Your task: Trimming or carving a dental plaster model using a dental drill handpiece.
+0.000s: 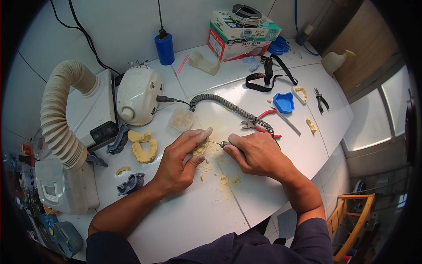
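My left hand (180,160) is closed around a yellow plaster piece (201,148), steadying it just above the white table; fingers and thumb cover most of it. My right hand (261,154) grips a rotary handpiece (225,144) whose thin metal bit points left and meets or nearly meets the plaster. Yellow shavings and crumbs (224,179) lie beneath and in front of both hands. Left of my left hand sit a yellow plaster dental arch (145,152), a second plaster piece (139,135) and a small curved yellow fragment (123,170).
A grey coiled cord (233,105) runs close behind my right hand; red-handled pliers (263,123) lie there too. Beyond are a cream control unit (138,94), a small clear box (181,119) and a blue tray (283,102). A ribbed hose (66,114) arches at left.
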Available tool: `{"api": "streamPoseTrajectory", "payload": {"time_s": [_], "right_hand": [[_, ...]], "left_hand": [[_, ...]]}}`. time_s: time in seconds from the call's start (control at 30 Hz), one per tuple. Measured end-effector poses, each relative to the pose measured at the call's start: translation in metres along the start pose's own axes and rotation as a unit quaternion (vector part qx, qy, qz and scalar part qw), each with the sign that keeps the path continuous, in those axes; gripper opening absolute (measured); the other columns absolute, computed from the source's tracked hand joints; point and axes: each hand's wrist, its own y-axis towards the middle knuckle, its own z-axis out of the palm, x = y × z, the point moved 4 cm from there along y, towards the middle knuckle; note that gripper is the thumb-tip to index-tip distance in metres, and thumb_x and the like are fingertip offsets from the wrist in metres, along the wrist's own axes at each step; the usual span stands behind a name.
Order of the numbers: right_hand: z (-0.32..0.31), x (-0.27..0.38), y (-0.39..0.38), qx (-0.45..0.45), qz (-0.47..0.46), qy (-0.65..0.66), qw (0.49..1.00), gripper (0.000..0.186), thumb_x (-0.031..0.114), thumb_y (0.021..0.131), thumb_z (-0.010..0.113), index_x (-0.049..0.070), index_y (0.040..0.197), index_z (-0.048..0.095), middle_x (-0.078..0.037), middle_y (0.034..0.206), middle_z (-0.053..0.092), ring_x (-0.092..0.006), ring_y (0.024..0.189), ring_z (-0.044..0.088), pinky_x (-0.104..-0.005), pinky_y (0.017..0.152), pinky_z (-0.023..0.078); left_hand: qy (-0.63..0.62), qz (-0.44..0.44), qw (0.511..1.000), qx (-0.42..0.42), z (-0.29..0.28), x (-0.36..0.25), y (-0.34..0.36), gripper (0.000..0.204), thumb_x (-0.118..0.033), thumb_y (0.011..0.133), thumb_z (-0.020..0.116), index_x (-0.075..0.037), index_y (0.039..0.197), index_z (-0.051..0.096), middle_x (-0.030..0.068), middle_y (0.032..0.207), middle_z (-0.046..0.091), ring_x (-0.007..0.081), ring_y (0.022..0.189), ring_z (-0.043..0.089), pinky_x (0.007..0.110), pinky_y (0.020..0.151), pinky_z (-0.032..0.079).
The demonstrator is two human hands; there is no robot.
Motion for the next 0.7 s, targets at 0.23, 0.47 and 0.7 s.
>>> {"api": "streamPoseTrajectory", "payload": {"time_s": [0.23,0.47,0.7], "right_hand": [[0.0004,-0.0016,0.0001,0.001,-0.003,-0.004,1.000,0.040,0.040,0.110,0.055,0.004,0.099,0.068,-0.019,0.068,0.066,-0.0427,0.065,0.068,-0.0530,0.064,0.052],[0.0003,0.0000,-0.0001,0.009,0.004,-0.002,1.000,0.034,0.035,0.109,0.056,0.005,0.094,0.062,-0.018,0.068,0.064,-0.0424,0.067,0.065,-0.0516,0.065,0.048],[0.0007,-0.0003,-0.0002,0.007,0.005,0.001,1.000,0.034,0.035,0.109,0.057,0.005,0.094,0.063,-0.019,0.068,0.064,-0.0425,0.067,0.065,-0.0519,0.065,0.048]], "left_hand": [[-0.028,-0.022,0.999,-0.001,0.0007,0.0017,0.0002,0.060,0.014,0.096,0.058,0.006,0.154,0.052,0.0190,0.148,0.057,0.0247,0.137,0.058,0.035,0.118,0.045],[-0.021,-0.023,1.000,0.005,0.0002,0.0008,0.0004,0.059,0.013,0.095,0.059,0.006,0.154,0.052,0.0195,0.148,0.057,0.0256,0.137,0.059,0.036,0.118,0.045],[-0.018,-0.023,1.000,0.005,0.0000,0.0004,0.0004,0.060,0.013,0.095,0.060,0.005,0.154,0.052,0.0194,0.149,0.057,0.0255,0.138,0.058,0.036,0.118,0.045]]}}
